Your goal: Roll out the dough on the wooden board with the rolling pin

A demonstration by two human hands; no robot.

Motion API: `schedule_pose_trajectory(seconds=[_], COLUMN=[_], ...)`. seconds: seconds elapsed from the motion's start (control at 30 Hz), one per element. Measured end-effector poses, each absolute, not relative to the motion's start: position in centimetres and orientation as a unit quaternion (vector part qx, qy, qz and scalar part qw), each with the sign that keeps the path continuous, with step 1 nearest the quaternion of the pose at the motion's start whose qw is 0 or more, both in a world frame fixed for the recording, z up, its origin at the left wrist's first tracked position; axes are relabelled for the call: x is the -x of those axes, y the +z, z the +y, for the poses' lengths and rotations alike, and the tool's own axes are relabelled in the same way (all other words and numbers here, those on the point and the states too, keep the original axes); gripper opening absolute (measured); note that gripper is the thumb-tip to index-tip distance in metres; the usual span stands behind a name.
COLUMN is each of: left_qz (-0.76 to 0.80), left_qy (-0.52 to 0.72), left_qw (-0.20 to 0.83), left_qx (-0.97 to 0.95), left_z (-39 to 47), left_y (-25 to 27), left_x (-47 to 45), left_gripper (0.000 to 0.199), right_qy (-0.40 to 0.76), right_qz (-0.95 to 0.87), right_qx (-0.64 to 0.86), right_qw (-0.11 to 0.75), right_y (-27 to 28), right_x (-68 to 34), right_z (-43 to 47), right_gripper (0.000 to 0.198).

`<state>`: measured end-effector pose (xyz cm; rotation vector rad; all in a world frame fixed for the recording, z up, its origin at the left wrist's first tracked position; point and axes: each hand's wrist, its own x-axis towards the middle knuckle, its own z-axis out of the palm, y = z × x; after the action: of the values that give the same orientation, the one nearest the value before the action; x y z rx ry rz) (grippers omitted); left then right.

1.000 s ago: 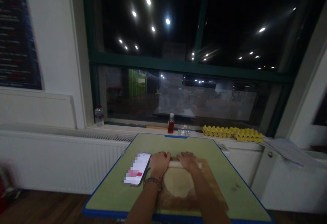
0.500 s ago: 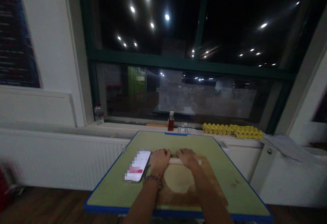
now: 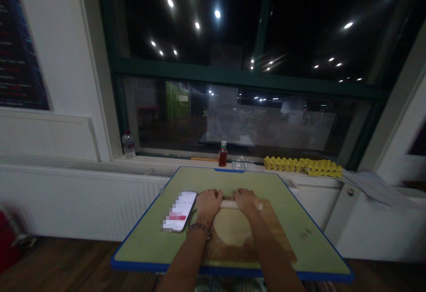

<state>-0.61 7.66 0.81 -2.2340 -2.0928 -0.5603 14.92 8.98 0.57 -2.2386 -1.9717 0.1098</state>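
Note:
A pale rolling pin (image 3: 229, 204) lies crosswise at the far edge of a flat, roughly round sheet of dough (image 3: 232, 226). The dough rests on a wooden board (image 3: 276, 232). My left hand (image 3: 209, 204), with a beaded bracelet at its wrist, is closed over the pin's left end. Toward the pin's right end, my right hand (image 3: 246, 199) is curled over it, and the pin's tip sticks out past it. Just left of my left hand lies a phone (image 3: 181, 212) with a lit screen, partly blurred out.
The board sits on a green table (image 3: 149, 243) with a blue rim. Behind it, the windowsill bears a bottle of red liquid (image 3: 222, 154), a clear bottle (image 3: 128, 145) and yellow egg trays (image 3: 302, 165). A white radiator (image 3: 83, 203) runs along the wall at left.
The whole scene sits slightly higher in the picture, as my view has tipped down a little. Both hands stay on the rolling pin at the dough's far edge.

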Motion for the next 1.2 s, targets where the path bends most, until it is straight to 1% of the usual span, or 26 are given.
schedule_pose_trajectory(seconds=[0.17,0.33,0.63,0.8,1.0,1.2], left_qz=[-0.676,-0.681,-0.677,-0.676,-0.678,-0.678], left_qy=[-0.174,-0.177,-0.187,-0.175,-0.18,-0.182], left_qw=[0.013,0.007,0.007,0.006,0.007,0.007], left_qx=[0.716,0.71,0.711,0.715,0.713,0.712], left_z=[7.6,7.6,7.7,7.6,7.7,7.6], left_y=[0.9,1.0,0.8,0.9,0.9,0.9], left_x=[0.5,0.5,0.6,0.6,0.6,0.6], left_gripper=[0.047,0.049,0.046,0.046,0.047,0.047], right_qy=[0.03,0.015,0.014,0.021,0.004,0.024], right_qz=[-0.643,-0.656,-0.661,-0.65,-0.729,-0.751], right_qx=[0.758,0.75,0.747,0.755,0.684,0.66], right_qw=[0.104,0.079,0.073,0.083,0.022,0.002], right_y=[0.7,0.9,0.6,0.7,1.6,2.1], right_x=[-14.9,-14.8,-14.9,-14.8,-14.9,-15.1], right_z=[8.7,8.5,8.8,8.7,8.1,8.1], right_gripper=[0.049,0.048,0.048,0.048,0.043,0.04])
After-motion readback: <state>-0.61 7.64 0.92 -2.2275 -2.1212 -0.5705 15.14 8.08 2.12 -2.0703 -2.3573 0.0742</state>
